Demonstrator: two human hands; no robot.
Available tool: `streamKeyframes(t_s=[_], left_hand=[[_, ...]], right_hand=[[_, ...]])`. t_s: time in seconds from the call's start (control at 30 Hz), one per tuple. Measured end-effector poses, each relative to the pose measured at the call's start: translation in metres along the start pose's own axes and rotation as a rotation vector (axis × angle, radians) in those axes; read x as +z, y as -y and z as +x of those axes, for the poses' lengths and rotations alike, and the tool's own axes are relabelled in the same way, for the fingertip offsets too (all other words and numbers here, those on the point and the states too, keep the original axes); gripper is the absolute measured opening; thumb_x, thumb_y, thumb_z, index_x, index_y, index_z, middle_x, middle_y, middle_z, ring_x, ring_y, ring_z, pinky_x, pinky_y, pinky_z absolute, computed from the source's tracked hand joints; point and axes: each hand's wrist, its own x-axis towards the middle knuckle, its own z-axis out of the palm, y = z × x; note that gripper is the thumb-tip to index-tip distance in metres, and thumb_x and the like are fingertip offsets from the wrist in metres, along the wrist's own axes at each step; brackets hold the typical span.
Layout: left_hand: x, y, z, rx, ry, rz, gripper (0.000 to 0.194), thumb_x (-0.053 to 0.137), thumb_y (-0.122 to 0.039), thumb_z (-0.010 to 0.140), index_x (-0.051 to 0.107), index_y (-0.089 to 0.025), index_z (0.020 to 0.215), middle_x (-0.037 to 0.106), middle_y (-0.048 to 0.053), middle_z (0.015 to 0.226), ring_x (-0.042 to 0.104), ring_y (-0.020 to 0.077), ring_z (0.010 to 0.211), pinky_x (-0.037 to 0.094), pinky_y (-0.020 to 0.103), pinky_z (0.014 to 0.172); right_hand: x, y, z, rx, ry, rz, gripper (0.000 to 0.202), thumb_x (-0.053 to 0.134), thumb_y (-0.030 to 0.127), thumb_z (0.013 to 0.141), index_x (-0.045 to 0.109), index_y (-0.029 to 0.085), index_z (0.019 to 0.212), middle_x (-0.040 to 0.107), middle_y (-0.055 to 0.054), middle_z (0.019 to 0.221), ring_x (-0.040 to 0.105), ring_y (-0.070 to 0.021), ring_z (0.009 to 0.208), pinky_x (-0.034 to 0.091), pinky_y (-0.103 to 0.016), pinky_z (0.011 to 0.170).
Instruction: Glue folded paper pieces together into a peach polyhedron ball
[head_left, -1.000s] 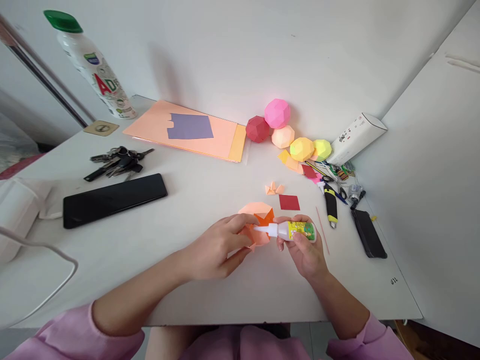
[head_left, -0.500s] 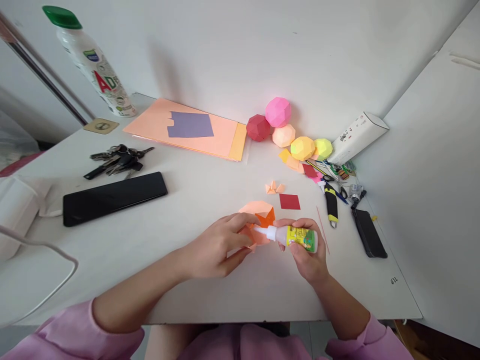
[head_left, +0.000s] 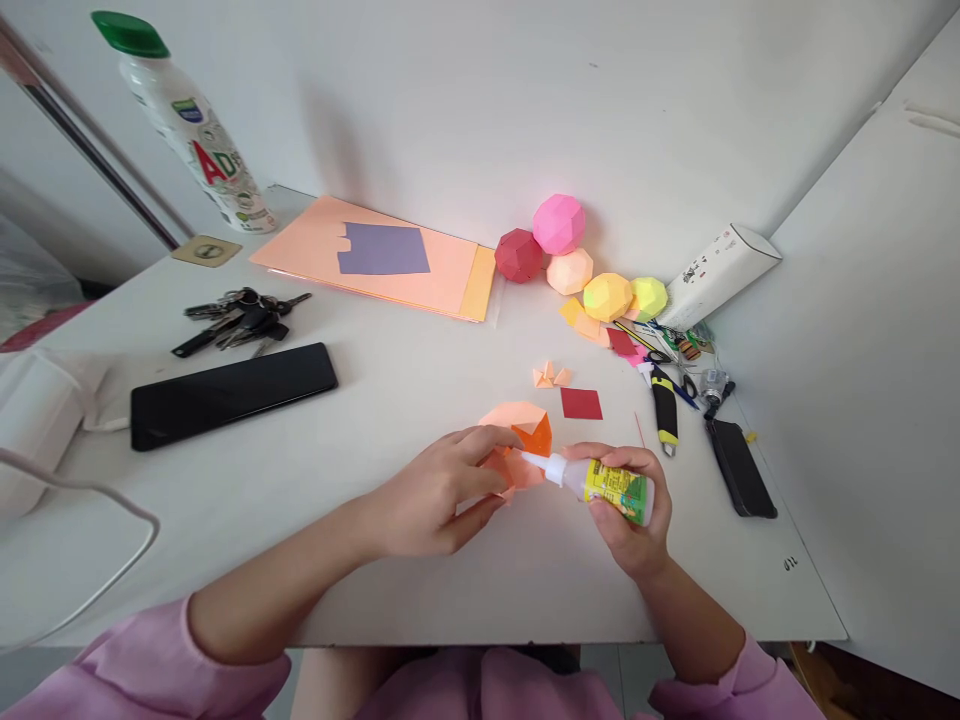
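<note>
My left hand (head_left: 457, 490) grips the near left side of a peach-orange faceted paper ball (head_left: 514, 415), whose open side shows a deeper orange inside. Wrapped around a small glue bottle (head_left: 611, 485) is my right hand (head_left: 637, 520). The bottle lies tilted, its white nozzle pointing left into the ball's opening near my left fingertips. Whether the tip touches the paper I cannot tell. Just beyond the ball are small folded peach paper pieces (head_left: 553, 376) and a dark red paper square (head_left: 581, 404).
Finished paper balls (head_left: 559, 225) stand along the wall. Coloured sheets (head_left: 375, 290) lie at the back. At left are keys (head_left: 244, 318), a black phone (head_left: 234, 395) and a tall bottle (head_left: 202, 140). A utility knife (head_left: 664, 410), a black case (head_left: 740, 467) and a white box (head_left: 720, 275) are at right.
My right hand has shifted slightly right and toward me with the glue bottle, drawing the nozzle back a little and tilting it more. My left hand and the paper ball stay nearly still.
</note>
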Motion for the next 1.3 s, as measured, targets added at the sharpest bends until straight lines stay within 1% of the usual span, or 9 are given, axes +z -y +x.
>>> streamKeyframes(t_s=[0.23, 0.43, 0.5, 0.57, 0.7, 0.8, 0.97, 1.17, 1.3], left_hand=[[0.002, 0.001, 0.0, 0.02, -0.022, -0.034, 0.021, 0.047, -0.009, 0.085, 0.064, -0.019, 0.089, 0.056, 0.012, 0.12, 0.058, 0.0208, 0.103, 0.05, 0.035, 0.084], [0.002, 0.0, -0.001, -0.003, -0.007, -0.016, 0.021, 0.047, -0.009, 0.084, 0.065, -0.019, 0.091, 0.055, 0.013, 0.12, 0.061, 0.0216, 0.098, 0.051, 0.037, 0.082], [0.002, -0.001, 0.0, -0.005, -0.004, -0.017, 0.021, 0.047, -0.009, 0.084, 0.065, -0.019, 0.09, 0.056, 0.012, 0.119, 0.061, 0.0215, 0.096, 0.051, 0.037, 0.081], [0.002, -0.001, -0.001, -0.004, -0.003, -0.026, 0.021, 0.047, -0.009, 0.084, 0.064, -0.019, 0.09, 0.056, 0.012, 0.118, 0.061, 0.0213, 0.095, 0.051, 0.037, 0.081], [0.002, -0.001, -0.001, -0.001, -0.001, -0.043, 0.02, 0.047, -0.009, 0.084, 0.064, -0.019, 0.09, 0.056, 0.012, 0.118, 0.06, 0.0214, 0.099, 0.051, 0.037, 0.083], [0.002, -0.001, -0.001, -0.006, 0.006, -0.052, 0.02, 0.047, -0.009, 0.084, 0.064, -0.019, 0.09, 0.055, 0.012, 0.118, 0.06, 0.0203, 0.097, 0.05, 0.036, 0.082], [0.002, -0.002, 0.0, 0.0, -0.004, -0.049, 0.02, 0.047, -0.008, 0.084, 0.063, -0.018, 0.091, 0.054, 0.012, 0.119, 0.06, 0.0199, 0.096, 0.05, 0.035, 0.081], [0.003, -0.002, 0.001, 0.043, -0.028, -0.049, 0.02, 0.046, -0.006, 0.084, 0.061, -0.018, 0.088, 0.056, 0.011, 0.116, 0.059, 0.0198, 0.101, 0.05, 0.033, 0.081], [0.003, -0.001, 0.0, 0.059, -0.029, -0.047, 0.019, 0.047, -0.006, 0.084, 0.061, -0.018, 0.087, 0.057, 0.011, 0.116, 0.058, 0.0191, 0.102, 0.049, 0.033, 0.084]], right_hand=[[-0.006, -0.012, 0.001, 0.02, -0.081, 0.127, 0.022, 0.064, 0.031, 0.083, 0.049, 0.029, 0.099, 0.069, -0.008, 0.105, 0.061, -0.0205, 0.07, 0.048, -0.036, 0.055], [-0.005, -0.017, 0.005, 0.083, -0.07, 0.15, 0.023, 0.065, 0.031, 0.082, 0.048, 0.028, 0.098, 0.068, -0.007, 0.107, 0.059, -0.0177, 0.064, 0.049, -0.038, 0.059], [-0.004, -0.017, 0.005, 0.097, -0.07, 0.131, 0.023, 0.065, 0.032, 0.082, 0.048, 0.028, 0.098, 0.068, -0.008, 0.108, 0.06, -0.0188, 0.067, 0.05, -0.038, 0.059], [-0.003, -0.017, 0.005, 0.096, -0.07, 0.112, 0.023, 0.065, 0.031, 0.082, 0.048, 0.027, 0.098, 0.067, -0.009, 0.11, 0.063, -0.0219, 0.078, 0.051, -0.039, 0.062], [-0.001, -0.014, 0.005, 0.073, -0.09, 0.065, 0.022, 0.065, 0.027, 0.083, 0.049, 0.026, 0.098, 0.067, -0.009, 0.111, 0.062, -0.026, 0.099, 0.05, -0.047, 0.079], [0.0, -0.012, 0.004, 0.029, -0.1, 0.034, 0.022, 0.064, 0.023, 0.083, 0.049, 0.027, 0.099, 0.066, -0.01, 0.113, 0.062, -0.0253, 0.099, 0.048, -0.047, 0.083], [0.003, -0.011, 0.001, -0.049, -0.105, -0.05, 0.025, 0.064, 0.019, 0.082, 0.049, 0.026, 0.101, 0.067, -0.011, 0.111, 0.062, -0.0254, 0.1, 0.05, -0.042, 0.077], [0.006, -0.012, -0.002, -0.249, -0.031, -0.195, 0.037, 0.066, 0.015, 0.079, 0.047, 0.026, 0.109, 0.065, -0.013, 0.113, 0.063, -0.0277, 0.104, 0.051, -0.049, 0.082], [0.006, -0.012, -0.001, -0.372, -0.011, -0.332, 0.044, 0.068, 0.018, 0.079, 0.044, 0.026, 0.115, 0.065, -0.016, 0.113, 0.065, -0.029, 0.101, 0.055, -0.051, 0.077]])
